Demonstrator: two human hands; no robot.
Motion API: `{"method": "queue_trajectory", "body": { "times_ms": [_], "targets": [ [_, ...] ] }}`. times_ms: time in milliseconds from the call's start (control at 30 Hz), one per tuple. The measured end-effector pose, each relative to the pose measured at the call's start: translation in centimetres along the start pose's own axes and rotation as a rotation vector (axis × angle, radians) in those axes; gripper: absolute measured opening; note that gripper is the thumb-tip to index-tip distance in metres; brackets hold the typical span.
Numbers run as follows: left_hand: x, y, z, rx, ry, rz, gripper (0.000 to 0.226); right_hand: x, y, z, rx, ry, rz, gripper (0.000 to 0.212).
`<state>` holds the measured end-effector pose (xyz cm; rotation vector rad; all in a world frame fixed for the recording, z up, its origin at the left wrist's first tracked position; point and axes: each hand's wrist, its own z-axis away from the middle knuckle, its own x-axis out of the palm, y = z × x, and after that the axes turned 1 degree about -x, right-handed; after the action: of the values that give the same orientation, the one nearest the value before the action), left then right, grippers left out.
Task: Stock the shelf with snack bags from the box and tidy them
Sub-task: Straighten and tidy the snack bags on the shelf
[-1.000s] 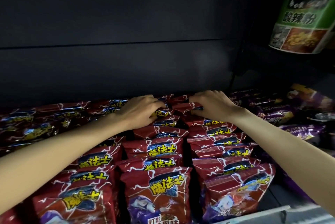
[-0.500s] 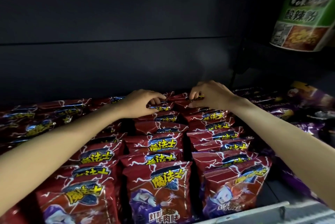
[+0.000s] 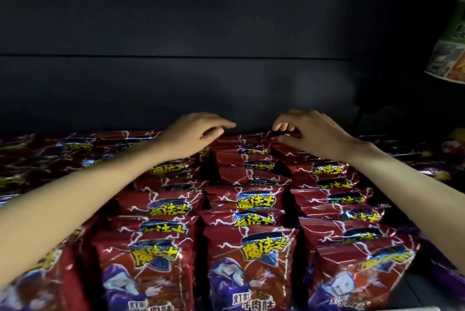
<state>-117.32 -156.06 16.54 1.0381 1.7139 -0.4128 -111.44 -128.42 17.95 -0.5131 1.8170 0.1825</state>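
Two hands [image 3: 193,134] [image 3: 309,134], glossy crinkled red bags [image 3: 251,260]

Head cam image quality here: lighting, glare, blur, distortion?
Head view: dim, with the dark back panel nearly featureless; front red foil snack bags lit, specular glints on the foil; rear rows by the left hand and right hand murky; green-labelled cup at the right edge is soft and bowed by the wide-angle lens.

Both arms outstretched; left hand [image 3: 195,134] fingers curled, right hand [image 3: 305,134] pinching.
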Motion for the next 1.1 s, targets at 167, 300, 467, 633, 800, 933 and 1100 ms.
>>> {"method": "queue_trajectory", "body": {
  "times_ms": [167,300,467,633,800,933,1100],
  "targets": [
    [-4.5,-3.8,5.9,0.04,0.016,-0.226,0.033,1.6,-3.7,-3.2,-0.189,-0.071,-0.14,0.02],
    [-4.1,-5.2,7.8,-0.095,-0.249,-0.294,0.024,4.1,-8.2,-6.2,-0.278,-0.118,-0.144,0.018],
    [-3.7,-6.2,8.1,-0.178,-0.229,-0.245,0.025,6.3,-10.3,-8.1,-0.197,-0.162,0.018,0.019],
    [-4.5,-7.4,8.1,-0.212,-0.367,-0.31,0.03,7.4,-12.3,-9.1,-0.172,-0.134,0.129,0.03],
    [-3.8,-7.4,7.8,-0.106,-0.333,-0.407,0.038,7.6,-13.2,-9.7,-0.17,-0.121,0.122,0.024],
    [-2.3,-6.7,6.4,-0.033,-0.192,-0.324,0.037,6.4,-11.4,-8.8,-0.071,-0.073,0.159,0.017],
    [-1.7,-6.7,5.6,-0.001,-0.21,-0.254,0.041,6.9,-11.4,-8.5,-0.004,-0.119,0.214,0.026]
  ]
}}
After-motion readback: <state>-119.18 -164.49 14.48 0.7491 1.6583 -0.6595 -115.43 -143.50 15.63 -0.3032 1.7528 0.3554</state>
